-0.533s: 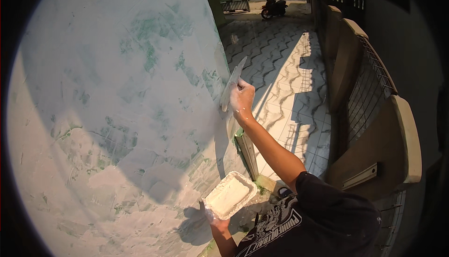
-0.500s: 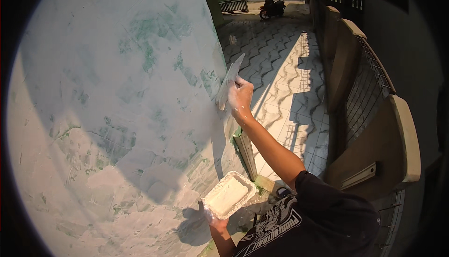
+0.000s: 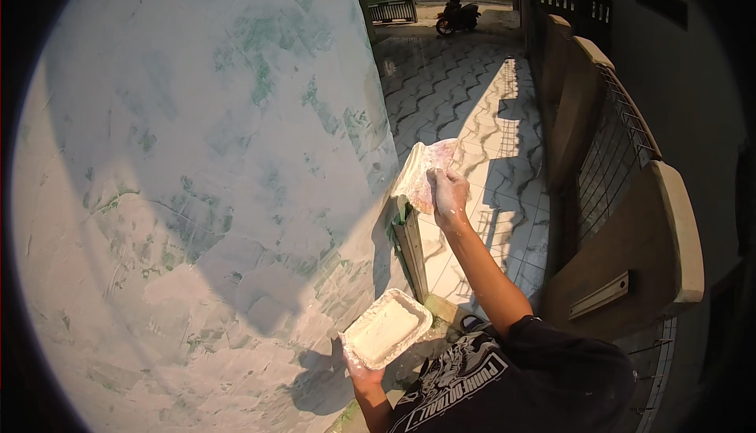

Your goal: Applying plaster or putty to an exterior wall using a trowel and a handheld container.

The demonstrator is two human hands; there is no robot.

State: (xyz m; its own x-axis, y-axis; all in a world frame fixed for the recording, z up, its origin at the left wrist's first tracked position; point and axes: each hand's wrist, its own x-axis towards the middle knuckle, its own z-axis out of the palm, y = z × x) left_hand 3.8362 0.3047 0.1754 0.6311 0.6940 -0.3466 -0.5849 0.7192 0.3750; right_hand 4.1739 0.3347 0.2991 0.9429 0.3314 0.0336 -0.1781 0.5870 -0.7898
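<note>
My right hand (image 3: 450, 199), dusted white, grips a wide flat scraper (image 3: 420, 167). Its broad face, coated with pale compound, is turned toward the camera beside the wall's corner; whether its edge touches the wall I cannot tell. Low in the view, my left hand (image 3: 360, 367) holds a shallow rectangular tray (image 3: 422, 319) of creamy white paste, rim crusted with it. The wall (image 3: 197, 102) on the left is covered in patchy white skim with green showing through, partly shaded.
A narrow post (image 3: 413, 256) stands at the wall's corner. Beyond it lies a tiled walkway (image 3: 492, 189) with wavy dark lines. Along the right runs a low wall with panels (image 3: 610, 267) and metal grid (image 3: 618, 149). A parked motorbike (image 3: 457, 17) stands at the far end.
My right hand has moved right and down from the wall's corner, and the scraper has turned from edge-on to showing its coated face. My left hand and tray are nearly unmoved.
</note>
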